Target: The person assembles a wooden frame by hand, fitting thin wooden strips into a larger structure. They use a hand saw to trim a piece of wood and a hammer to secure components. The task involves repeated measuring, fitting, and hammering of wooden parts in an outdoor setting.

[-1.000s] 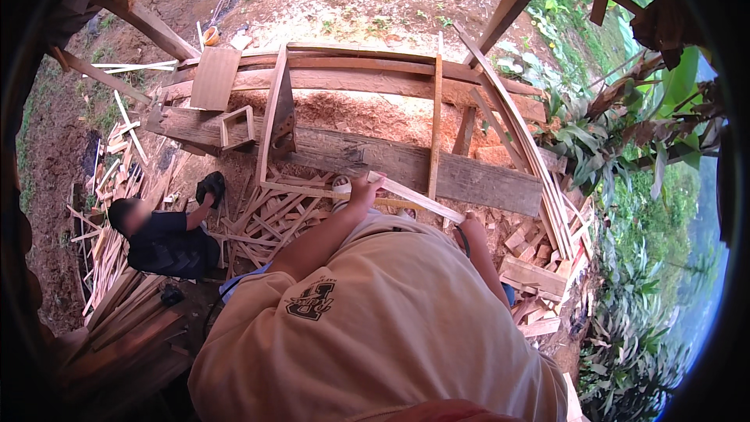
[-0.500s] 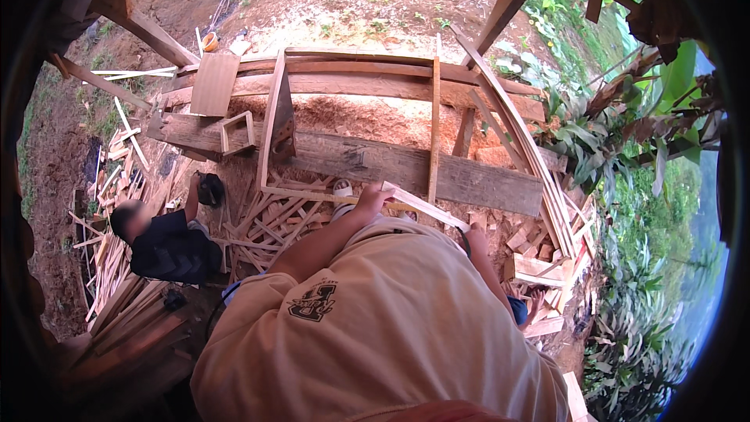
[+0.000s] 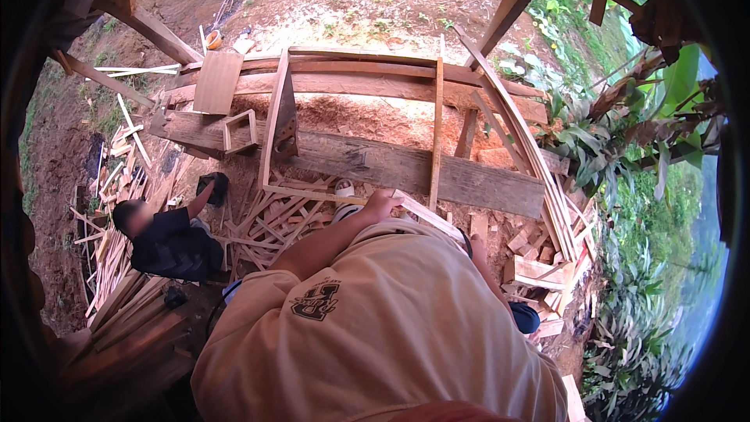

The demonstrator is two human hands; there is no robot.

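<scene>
My left hand (image 3: 381, 205) is closed on the near-left end of a pale wooden strip (image 3: 428, 216), held slanting in front of my belly. The strip's other end meets my right hand (image 3: 478, 245), which looks closed on it, though its fingers are mostly hidden. Just beyond my hands, a rectangular frame of thin wooden strips (image 3: 436, 133) rests across a long, worn plank (image 3: 492, 184).
A person in dark clothing (image 3: 176, 246) crouches at left, one hand at a dark object (image 3: 213, 187). Beside my right arm shows a dark blue cloth shape (image 3: 525, 317). Scrap wood (image 3: 285, 223) litters the ground; long strips (image 3: 531, 156) lean at right. A small box frame (image 3: 240, 133) stands left.
Both hands have shifted slightly right and nearer my body with the wooden strip. The crouching person's arm has moved a little. At lower right, the other person's hand is no longer seen.
</scene>
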